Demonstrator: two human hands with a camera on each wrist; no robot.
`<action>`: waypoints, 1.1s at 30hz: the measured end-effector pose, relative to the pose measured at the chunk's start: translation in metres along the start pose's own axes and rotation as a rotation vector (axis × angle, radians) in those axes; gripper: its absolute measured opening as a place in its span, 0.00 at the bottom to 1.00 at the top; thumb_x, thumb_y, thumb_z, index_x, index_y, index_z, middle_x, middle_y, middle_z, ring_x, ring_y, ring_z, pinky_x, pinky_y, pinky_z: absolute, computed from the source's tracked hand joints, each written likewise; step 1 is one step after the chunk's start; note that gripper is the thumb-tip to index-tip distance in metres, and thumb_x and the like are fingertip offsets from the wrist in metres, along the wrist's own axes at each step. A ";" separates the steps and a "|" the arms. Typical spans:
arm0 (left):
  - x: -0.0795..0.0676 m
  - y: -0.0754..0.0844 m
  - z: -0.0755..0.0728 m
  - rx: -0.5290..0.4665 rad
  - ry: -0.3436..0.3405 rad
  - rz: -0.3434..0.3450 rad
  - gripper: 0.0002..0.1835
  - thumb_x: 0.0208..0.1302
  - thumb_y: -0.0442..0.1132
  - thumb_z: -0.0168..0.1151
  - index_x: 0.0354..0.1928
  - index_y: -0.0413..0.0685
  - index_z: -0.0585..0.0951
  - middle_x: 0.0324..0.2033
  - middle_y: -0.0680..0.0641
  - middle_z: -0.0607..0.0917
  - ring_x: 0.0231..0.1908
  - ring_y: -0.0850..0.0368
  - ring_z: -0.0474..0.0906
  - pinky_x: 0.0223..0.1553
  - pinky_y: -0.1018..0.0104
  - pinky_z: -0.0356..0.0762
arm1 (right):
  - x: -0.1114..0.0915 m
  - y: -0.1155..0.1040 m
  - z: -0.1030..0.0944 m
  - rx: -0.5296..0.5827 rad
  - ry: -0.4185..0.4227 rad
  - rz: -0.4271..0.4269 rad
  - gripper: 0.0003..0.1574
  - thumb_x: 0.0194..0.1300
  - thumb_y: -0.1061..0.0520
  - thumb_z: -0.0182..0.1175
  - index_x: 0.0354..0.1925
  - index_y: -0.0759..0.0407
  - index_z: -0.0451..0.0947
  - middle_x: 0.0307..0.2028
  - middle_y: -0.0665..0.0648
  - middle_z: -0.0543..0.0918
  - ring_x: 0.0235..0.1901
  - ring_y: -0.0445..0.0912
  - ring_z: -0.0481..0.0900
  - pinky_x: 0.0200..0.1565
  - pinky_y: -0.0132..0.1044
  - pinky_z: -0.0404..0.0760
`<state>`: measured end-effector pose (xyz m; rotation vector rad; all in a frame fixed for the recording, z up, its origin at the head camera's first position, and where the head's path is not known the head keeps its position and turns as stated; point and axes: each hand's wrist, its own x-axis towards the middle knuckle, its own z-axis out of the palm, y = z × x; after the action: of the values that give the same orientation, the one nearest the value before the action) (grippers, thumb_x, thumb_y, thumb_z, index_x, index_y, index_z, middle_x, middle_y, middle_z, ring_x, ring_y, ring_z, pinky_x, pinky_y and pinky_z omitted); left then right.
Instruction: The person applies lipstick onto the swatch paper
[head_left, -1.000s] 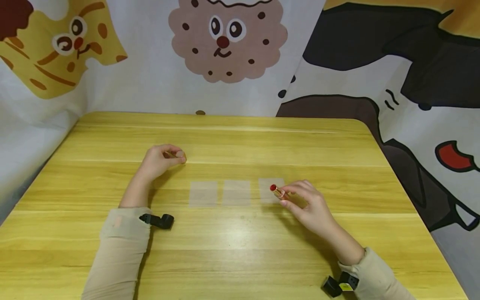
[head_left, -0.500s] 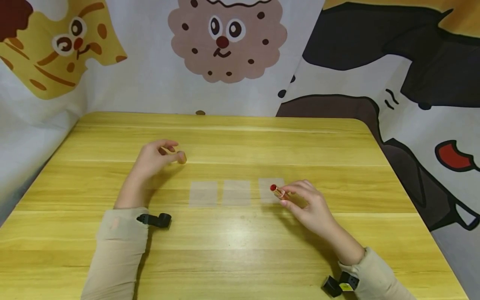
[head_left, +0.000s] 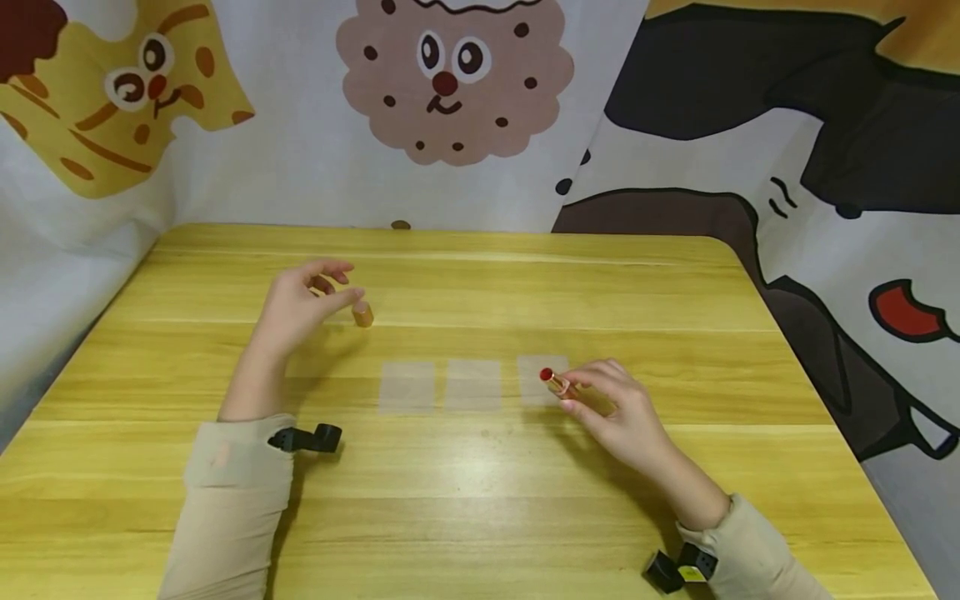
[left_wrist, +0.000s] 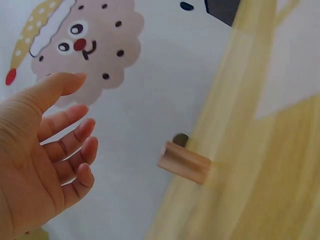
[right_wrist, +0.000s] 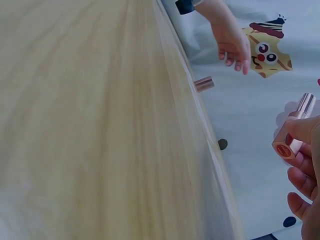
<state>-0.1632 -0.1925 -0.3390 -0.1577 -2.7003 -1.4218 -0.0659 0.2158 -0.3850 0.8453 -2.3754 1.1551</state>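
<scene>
A gold lipstick cap (head_left: 363,315) stands upright on the table, left of the middle in the head view. Just behind and left of it is my left hand (head_left: 300,300), fingers loosely bent and holding nothing. In the left wrist view a gap shows between that hand (left_wrist: 55,160) and the cap (left_wrist: 185,163). My right hand (head_left: 626,417) pinches an uncapped lipstick (head_left: 558,386) between thumb and fingers, its red tip pointing up and left. The right wrist view shows the lipstick's base (right_wrist: 283,151) with a red round label.
Three pale translucent squares (head_left: 473,386) lie in a row on the wooden table (head_left: 465,517); the lipstick overlaps the rightmost square (head_left: 528,367) in the head view. A white cartoon-printed cloth (head_left: 292,167) hangs behind the table. Each sleeve carries a small black camera (head_left: 307,438).
My left hand has let go of the gold cap and drawn back, up and left. The cap stays standing on the table. My right hand and the lipstick have not visibly moved.
</scene>
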 end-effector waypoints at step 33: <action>-0.024 0.070 0.028 -0.396 -0.021 0.420 0.16 0.55 0.24 0.67 0.47 0.35 0.82 0.32 0.48 0.82 0.32 0.53 0.75 0.33 0.67 0.73 | 0.001 -0.012 -0.004 0.042 -0.005 0.010 0.25 0.45 0.72 0.72 0.45 0.61 0.83 0.40 0.52 0.84 0.42 0.45 0.76 0.48 0.31 0.73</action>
<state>-0.1312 -0.1316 -0.3007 -0.7184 -2.1797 -1.7804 -0.0591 0.2128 -0.3751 0.8518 -2.3698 1.2124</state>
